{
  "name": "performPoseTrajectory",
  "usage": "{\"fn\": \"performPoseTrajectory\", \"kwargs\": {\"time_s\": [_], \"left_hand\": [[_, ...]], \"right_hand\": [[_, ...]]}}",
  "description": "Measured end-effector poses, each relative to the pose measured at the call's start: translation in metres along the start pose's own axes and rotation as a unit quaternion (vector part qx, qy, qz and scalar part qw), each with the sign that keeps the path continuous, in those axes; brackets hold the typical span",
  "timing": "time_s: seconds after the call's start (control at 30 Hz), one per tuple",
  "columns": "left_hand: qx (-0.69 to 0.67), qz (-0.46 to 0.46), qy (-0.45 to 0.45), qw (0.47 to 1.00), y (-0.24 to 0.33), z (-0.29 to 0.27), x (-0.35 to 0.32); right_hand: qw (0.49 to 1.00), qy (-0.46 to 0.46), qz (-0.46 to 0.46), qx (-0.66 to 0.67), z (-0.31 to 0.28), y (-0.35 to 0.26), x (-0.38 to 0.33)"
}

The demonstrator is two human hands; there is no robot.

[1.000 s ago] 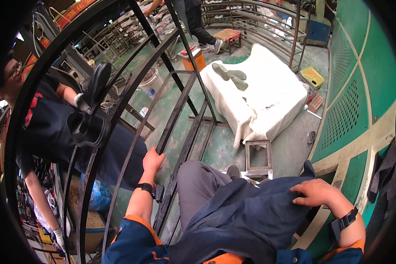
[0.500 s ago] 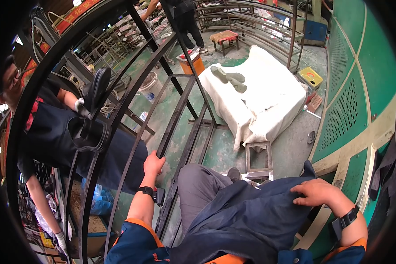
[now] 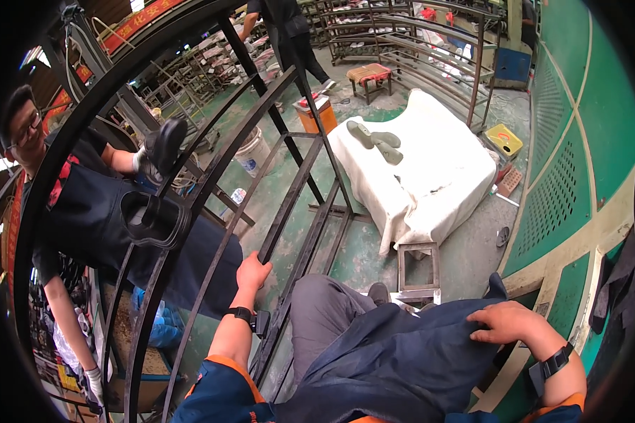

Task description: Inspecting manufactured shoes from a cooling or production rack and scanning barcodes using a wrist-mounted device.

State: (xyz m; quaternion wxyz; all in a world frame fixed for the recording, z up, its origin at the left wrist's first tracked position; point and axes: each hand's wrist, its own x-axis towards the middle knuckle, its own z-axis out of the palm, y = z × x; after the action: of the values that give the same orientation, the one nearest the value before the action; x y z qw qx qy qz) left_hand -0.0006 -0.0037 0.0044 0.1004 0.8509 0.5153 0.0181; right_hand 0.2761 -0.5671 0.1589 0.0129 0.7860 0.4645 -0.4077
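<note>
Two bare hands on two very unlike materials: left hand [image 3: 254, 271] at a slanting bar [image 3: 291, 201] of the black metal rack [image 3: 207, 182], right hand [image 3: 504, 323] lying on the navy apron [image 3: 402, 345] draped partly over grey trousers [image 3: 324, 303]. Impossible to judge the closure of the left fingers round the bar, with their undersides out of sight; on the right, fingers loosely bent and slightly parted, with nothing visibly pinched. As for the rack, stands along the left side, between the trousers and a co-worker [image 3: 85, 204], and bears, or at least overlaps in this view, one black shoe [image 3: 155, 236]. Looks rigid, probably welded steel, so likely heavy and unlikely to flex; too awkward, by judgement, to lift one-handed, yet easy enough to steady. Best held with a full wrap round a long bar or a thicker upright, thumb opposite the fingers, against narrow edges digging into bare skin and smooth metal slipping under a light touch. Best kept clear of the shoe, apparently smooth, a little pliant and easy to knock; better taken by the heel. By contrast, apron probably soft, limp and hard to damage; gather a fold between thumb and fingertips.
</note>
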Motion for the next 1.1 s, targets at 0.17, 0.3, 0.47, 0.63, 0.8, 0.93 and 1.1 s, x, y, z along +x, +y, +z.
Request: {"fn": "performPoseTrajectory", "kwargs": {"time_s": [0.17,0.3,0.47,0.63,0.8,0.93,1.1], "left_hand": [[-0.002,0.003,0.002,1.0,0.0,-0.002,-0.001],[-0.002,0.006,0.006,1.0,-0.002,-0.001,0.0],[-0.003,0.012,0.008,1.0,0.002,-0.002,-0.003],[0.003,0.009,0.01,1.0,0.001,-0.003,-0.003],[0.001,0.017,0.004,1.0,0.006,-0.003,-0.001],[0.0,0.018,-0.004,1.0,0.003,-0.002,0.0],[-0.011,0.022,0.004,1.0,-0.002,0.002,0.003]], "right_hand": [[1.0,0.004,-0.004,0.001,0.002,0.002,0.002],[1.0,-0.006,-0.002,-0.003,0.001,0.001,0.002],[1.0,-0.003,-0.002,-0.008,0.002,0.003,0.002],[0.999,0.026,-0.024,-0.017,0.009,0.01,0.005],[0.999,0.017,-0.018,-0.026,0.009,0.011,0.004],[1.0,-0.005,-0.006,-0.014,0.004,0.008,0.005],[1.0,-0.007,-0.002,-0.024,0.003,0.007,0.004]]}}
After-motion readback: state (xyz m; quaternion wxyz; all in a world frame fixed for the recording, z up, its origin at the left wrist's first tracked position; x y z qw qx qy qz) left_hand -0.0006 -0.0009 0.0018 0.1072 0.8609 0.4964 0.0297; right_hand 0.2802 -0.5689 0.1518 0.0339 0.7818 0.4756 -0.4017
